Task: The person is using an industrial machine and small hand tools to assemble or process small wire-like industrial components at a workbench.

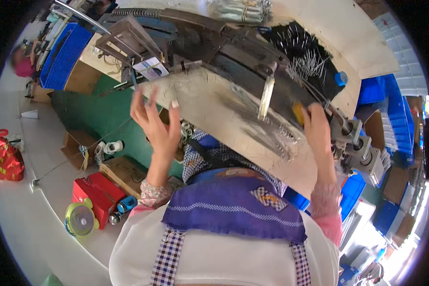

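My left hand (pixel 158 128) hovers over the left edge of the pale work board (pixel 190 95), fingers spread. Just past its fingertips are a thin dark strip (pixel 134 78) and a small printed card (pixel 151 68) on a metal frame (pixel 128 42); whether the fingers touch the strip is unclear. At the board's right side, my right hand (pixel 317 131) has its fingers closed on a small yellow piece (pixel 299 113), blurred and mostly hidden. Between the hands, a shiny flat metal bar (pixel 267 97) stands out over the board. Thin metal pieces (pixel 276 138) lie blurred below it.
Loose metal pins (pixel 310 62) are heaped on black material at the back right, beside a blue cap (pixel 341 78). A metal machine fixture (pixel 362 148) stands right of my right hand. A red box (pixel 97 190) and green fan (pixel 82 219) sit at lower left.
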Demonstrator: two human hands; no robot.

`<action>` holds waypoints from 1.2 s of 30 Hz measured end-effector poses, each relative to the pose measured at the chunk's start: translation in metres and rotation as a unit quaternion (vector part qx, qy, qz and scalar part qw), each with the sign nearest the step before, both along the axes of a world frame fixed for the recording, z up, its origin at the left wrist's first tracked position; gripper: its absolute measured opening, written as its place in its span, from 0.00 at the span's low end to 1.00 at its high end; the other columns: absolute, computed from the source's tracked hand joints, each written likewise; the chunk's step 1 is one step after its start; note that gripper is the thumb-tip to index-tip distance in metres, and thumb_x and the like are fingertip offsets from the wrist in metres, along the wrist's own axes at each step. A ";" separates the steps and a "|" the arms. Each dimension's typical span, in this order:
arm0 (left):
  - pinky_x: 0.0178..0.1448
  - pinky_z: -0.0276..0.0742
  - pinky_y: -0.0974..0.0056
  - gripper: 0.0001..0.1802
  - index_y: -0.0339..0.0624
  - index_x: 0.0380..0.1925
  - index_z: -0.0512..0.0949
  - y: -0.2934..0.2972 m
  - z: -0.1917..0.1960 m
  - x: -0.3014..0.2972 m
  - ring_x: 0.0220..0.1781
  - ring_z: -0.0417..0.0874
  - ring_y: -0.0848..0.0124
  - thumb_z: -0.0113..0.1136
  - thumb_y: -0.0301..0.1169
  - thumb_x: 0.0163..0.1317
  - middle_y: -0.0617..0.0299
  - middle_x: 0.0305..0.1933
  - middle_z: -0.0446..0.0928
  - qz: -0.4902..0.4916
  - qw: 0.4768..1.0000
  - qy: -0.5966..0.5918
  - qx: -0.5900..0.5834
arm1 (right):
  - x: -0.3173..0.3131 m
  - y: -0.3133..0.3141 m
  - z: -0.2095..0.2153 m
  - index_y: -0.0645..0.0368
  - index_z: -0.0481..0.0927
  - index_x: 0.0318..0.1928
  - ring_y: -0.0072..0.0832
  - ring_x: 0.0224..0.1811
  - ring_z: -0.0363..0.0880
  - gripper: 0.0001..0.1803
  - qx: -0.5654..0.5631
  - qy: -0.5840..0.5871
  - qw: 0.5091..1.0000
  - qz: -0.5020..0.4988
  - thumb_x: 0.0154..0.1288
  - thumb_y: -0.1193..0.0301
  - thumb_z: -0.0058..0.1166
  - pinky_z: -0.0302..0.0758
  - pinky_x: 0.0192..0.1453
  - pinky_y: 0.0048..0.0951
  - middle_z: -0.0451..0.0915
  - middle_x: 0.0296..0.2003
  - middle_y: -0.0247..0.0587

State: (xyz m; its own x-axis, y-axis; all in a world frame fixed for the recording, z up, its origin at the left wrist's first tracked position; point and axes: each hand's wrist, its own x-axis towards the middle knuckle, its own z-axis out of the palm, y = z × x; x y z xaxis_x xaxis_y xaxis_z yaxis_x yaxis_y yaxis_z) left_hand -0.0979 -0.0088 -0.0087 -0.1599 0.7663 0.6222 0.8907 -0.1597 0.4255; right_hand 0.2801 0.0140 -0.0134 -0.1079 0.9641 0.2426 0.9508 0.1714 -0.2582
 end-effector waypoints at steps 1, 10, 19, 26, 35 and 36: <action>0.61 0.68 0.55 0.22 0.33 0.50 0.75 0.003 -0.004 0.004 0.59 0.70 0.57 0.58 0.39 0.63 0.43 0.55 0.71 -0.024 0.999 -0.033 0.015 | -0.012 -0.016 0.022 0.63 0.70 0.37 0.50 0.29 0.76 0.08 -0.014 0.072 0.997 0.029 0.64 0.73 0.54 0.74 0.36 0.43 0.75 0.32 0.50; 0.16 0.51 0.74 0.19 0.37 0.38 0.79 0.092 -0.026 0.001 0.13 0.61 0.83 0.51 0.43 0.69 0.71 0.17 0.67 -0.107 0.777 -0.551 -0.286 | 0.003 -0.076 0.080 0.65 0.75 0.33 0.14 0.31 0.69 0.06 -0.128 0.416 0.894 -0.107 0.66 0.75 0.54 0.67 0.35 0.18 0.75 0.27 0.30; 0.19 0.53 0.74 0.15 0.39 0.32 0.73 0.051 0.065 0.172 0.16 0.58 0.82 0.51 0.40 0.70 0.72 0.17 0.60 -0.468 0.573 -0.565 -0.366 | 0.024 -0.038 0.116 0.66 0.77 0.35 0.14 0.29 0.74 0.09 0.002 0.448 0.891 -0.074 0.69 0.71 0.52 0.69 0.33 0.17 0.79 0.29 0.33; 0.18 0.49 0.73 0.16 0.43 0.28 0.71 0.069 0.045 0.222 0.14 0.54 0.83 0.50 0.41 0.71 0.75 0.18 0.57 -0.372 0.493 -0.610 -0.496 | 0.033 -0.033 0.126 0.66 0.78 0.37 0.14 0.28 0.75 0.09 0.011 0.419 0.900 -0.118 0.67 0.71 0.56 0.71 0.27 0.17 0.79 0.28 0.33; 0.20 0.51 0.72 0.14 0.40 0.28 0.71 0.065 0.036 0.228 0.16 0.58 0.81 0.48 0.37 0.71 0.72 0.19 0.61 -0.357 0.488 -0.645 -0.467 | 0.014 0.009 0.127 0.67 0.79 0.42 0.16 0.24 0.76 0.08 0.017 0.428 0.903 -0.041 0.66 0.76 0.52 0.73 0.27 0.16 0.81 0.29 0.35; 0.20 0.51 0.72 0.14 0.40 0.28 0.71 0.062 0.036 0.227 0.16 0.58 0.81 0.47 0.37 0.71 0.72 0.19 0.61 -0.339 0.517 -0.654 -0.436 | 0.020 0.015 0.119 0.67 0.79 0.43 0.17 0.25 0.77 0.08 0.023 0.427 0.904 -0.027 0.66 0.77 0.51 0.73 0.27 0.17 0.81 0.30 0.37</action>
State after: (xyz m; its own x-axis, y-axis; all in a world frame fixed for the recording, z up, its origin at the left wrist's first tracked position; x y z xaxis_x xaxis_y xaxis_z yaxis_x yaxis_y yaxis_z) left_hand 0.1293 0.0528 0.0270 0.4831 0.8198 -0.3075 -0.3841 0.5140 0.7670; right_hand 0.3002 0.0286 0.1058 0.1853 0.9489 0.2556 0.4164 0.1598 -0.8950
